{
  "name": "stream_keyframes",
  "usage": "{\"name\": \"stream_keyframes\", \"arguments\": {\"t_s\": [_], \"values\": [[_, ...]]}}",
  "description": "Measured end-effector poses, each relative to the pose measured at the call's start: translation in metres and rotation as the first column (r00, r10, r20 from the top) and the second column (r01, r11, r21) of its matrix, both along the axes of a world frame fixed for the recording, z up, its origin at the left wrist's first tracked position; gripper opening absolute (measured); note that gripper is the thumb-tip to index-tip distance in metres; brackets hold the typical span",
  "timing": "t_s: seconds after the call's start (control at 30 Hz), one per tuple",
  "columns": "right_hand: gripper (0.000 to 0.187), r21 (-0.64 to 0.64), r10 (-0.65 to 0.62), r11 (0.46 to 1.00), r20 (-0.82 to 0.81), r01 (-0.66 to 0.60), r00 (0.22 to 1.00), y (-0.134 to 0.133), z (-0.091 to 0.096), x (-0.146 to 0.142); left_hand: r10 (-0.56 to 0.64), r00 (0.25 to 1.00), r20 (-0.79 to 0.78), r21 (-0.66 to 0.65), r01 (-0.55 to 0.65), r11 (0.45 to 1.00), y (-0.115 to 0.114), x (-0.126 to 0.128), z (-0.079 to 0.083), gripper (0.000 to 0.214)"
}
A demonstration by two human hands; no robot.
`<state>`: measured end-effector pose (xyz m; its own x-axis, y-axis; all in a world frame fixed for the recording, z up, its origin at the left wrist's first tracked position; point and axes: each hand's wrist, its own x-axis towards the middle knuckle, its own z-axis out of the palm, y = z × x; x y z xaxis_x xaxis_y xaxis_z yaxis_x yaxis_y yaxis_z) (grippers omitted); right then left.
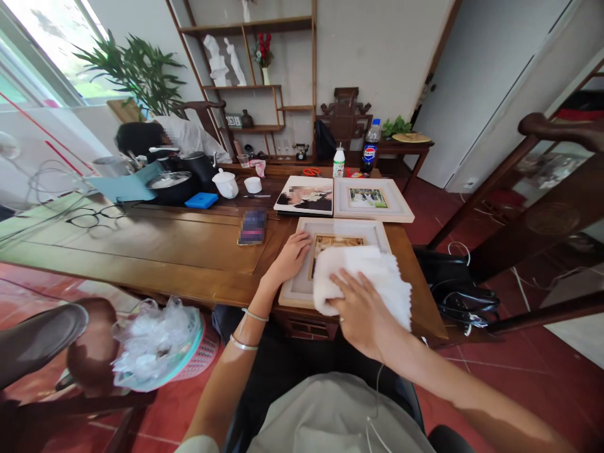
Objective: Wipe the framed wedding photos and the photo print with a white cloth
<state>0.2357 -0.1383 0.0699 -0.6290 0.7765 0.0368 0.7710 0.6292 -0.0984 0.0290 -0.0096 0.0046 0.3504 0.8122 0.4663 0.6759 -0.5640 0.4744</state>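
Observation:
A light wooden picture frame (291, 296) lies flat at the table's near edge, with a small framed print (337, 241) partly showing under its clear front. My left hand (293, 253) rests on the frame's left side, fingers stretched out over the edge. Under my right hand (361, 308) is a folded, fluffy white cloth (372, 270), gripped and pressed onto the frame's right half. The cloth hides much of the print and the frame's lower right corner. Just beyond lie a second wooden frame (401, 209) with a photo and a white-edged photo panel (287, 189).
On the wooden table (212, 251) are a phone (252, 226), eyeglasses (94, 217), a white teapot (225, 184), orange scissors (311, 172), a small bottle (338, 163) and a cola bottle (371, 148). A bag-lined pink basket (195, 355) stands at floor left. Across the table, a person (193, 135) leans down.

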Motion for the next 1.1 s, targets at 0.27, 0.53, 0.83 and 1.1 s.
{"name": "stream_keyframes", "arguments": {"t_s": [0.27, 0.53, 0.83, 1.1], "values": [[0.044, 0.121, -0.122, 0.986, 0.037, 0.117, 0.992, -0.001, 0.009, 0.081, -0.010, 0.999, -0.034, 0.011, 0.010, 1.000, 0.001, -0.002, -0.004, 0.031], [0.046, 0.262, -0.265, 0.927, -0.053, 0.269, 0.963, 0.103, -0.002, 0.065, -0.012, 1.000, -0.023, -0.007, 0.012, 1.000, 0.000, 0.000, -0.005, 0.032], [0.044, 0.067, 0.069, 0.995, -0.010, -0.068, 0.998, 0.036, 0.004, 0.029, 0.007, 1.000, -0.010, -0.027, -0.007, 1.000, -0.004, 0.003, -0.001, 0.037], [0.053, 0.059, -0.049, 0.997, 0.020, 0.048, 0.999, 0.066, 0.045, 0.041, -0.012, 1.000, -0.016, -0.010, 0.012, 1.000, -0.003, 0.003, -0.001, 0.037]]}}
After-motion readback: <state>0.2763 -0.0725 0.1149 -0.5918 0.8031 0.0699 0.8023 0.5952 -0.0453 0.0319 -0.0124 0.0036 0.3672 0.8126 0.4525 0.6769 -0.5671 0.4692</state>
